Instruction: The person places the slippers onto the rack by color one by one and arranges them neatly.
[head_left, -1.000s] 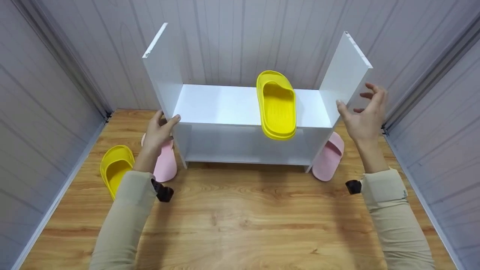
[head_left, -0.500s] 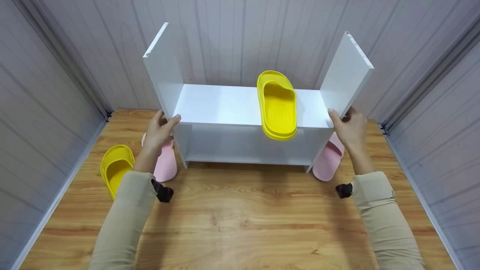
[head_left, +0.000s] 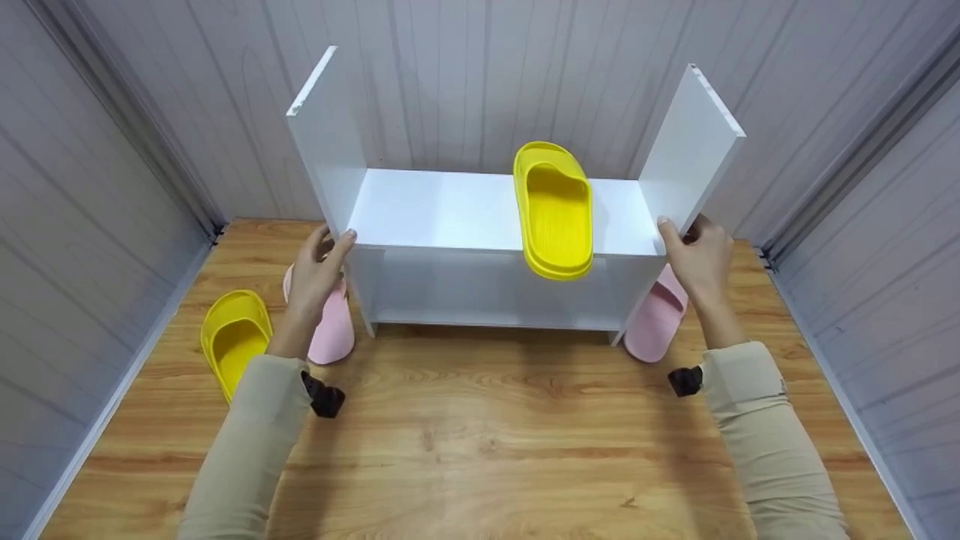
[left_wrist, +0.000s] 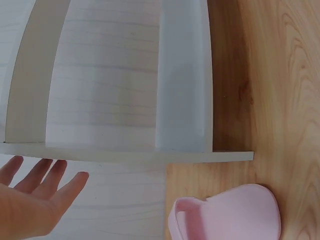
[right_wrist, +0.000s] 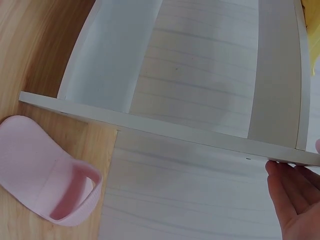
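A white two-tier shoe rack (head_left: 435, 210) with tall side panels stands against the back wall. One yellow slipper (head_left: 559, 217) lies on its upper shelf, heel overhanging the front edge. My right hand (head_left: 699, 255) grips the right side panel (right_wrist: 190, 132), thumb on the inner face and fingers along the outer face. Beside the left side panel (left_wrist: 125, 154) is my left hand (head_left: 315, 274), its thumb at the front edge. In the left wrist view its fingers (left_wrist: 47, 182) are spread loosely, some tips right at the panel's outer face and one apart from it.
Another yellow slipper (head_left: 236, 341) lies on the wood floor at the left. One pink slipper (head_left: 331, 334) rests just left of the rack, partly behind my left hand, and another pink slipper (head_left: 654, 322) just right of it. Panelled walls (head_left: 465, 82) enclose the back and sides.
My right hand has come inward from beside the right panel and taken hold of it. My left hand has loosened and shifted slightly left. The rack and slippers look unmoved.
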